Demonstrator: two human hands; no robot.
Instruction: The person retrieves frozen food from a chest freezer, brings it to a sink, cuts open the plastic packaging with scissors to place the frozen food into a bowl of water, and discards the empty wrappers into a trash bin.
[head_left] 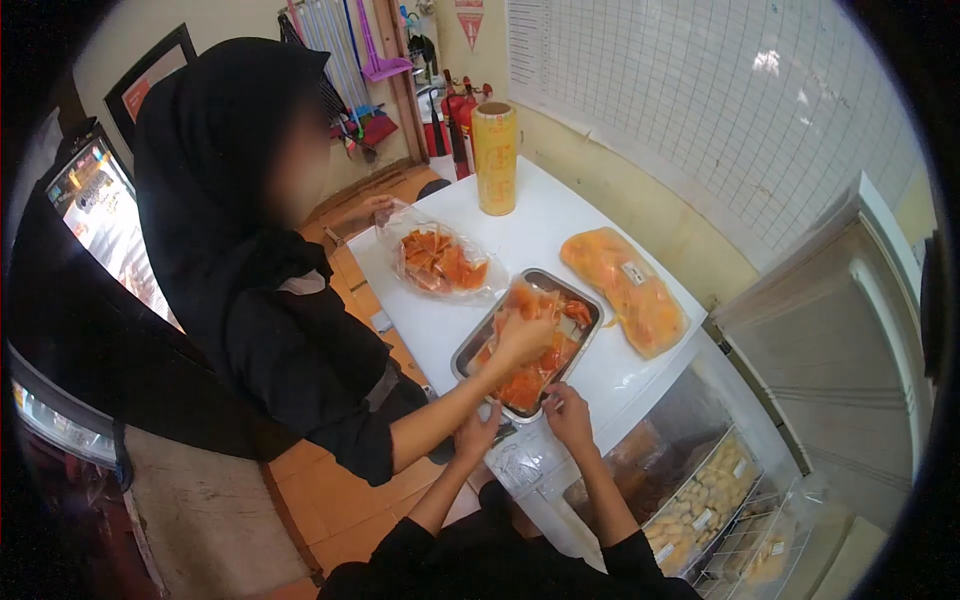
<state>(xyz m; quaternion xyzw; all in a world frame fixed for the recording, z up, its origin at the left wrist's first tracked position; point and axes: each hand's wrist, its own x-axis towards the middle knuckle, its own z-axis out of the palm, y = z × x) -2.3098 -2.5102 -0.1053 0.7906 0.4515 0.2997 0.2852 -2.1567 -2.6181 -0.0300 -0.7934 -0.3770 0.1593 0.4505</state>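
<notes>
A metal tray (459,362) sits at the near edge of the white table, holding flat orange-red food pieces (525,388). My left hand (477,434) is curled at the tray's near left edge, fingers partly hidden. At the near right corner, my right hand (568,416) grips the rim between thumb and fingers. A co-worker's hand (530,336) reaches over the tray with some of the pieces. Their other hand (374,208) is by a clear plastic bag (478,243) of similar orange-red pieces (432,255), lying beyond the tray.
A filled orange bag (625,290) with a label lies right of the tray on the white table (560,215). A yellow roll of wrap (496,160) stands at the back. Below right is an open freezer with packed goods (700,500) and its raised lid (830,330). The co-worker stands at left.
</notes>
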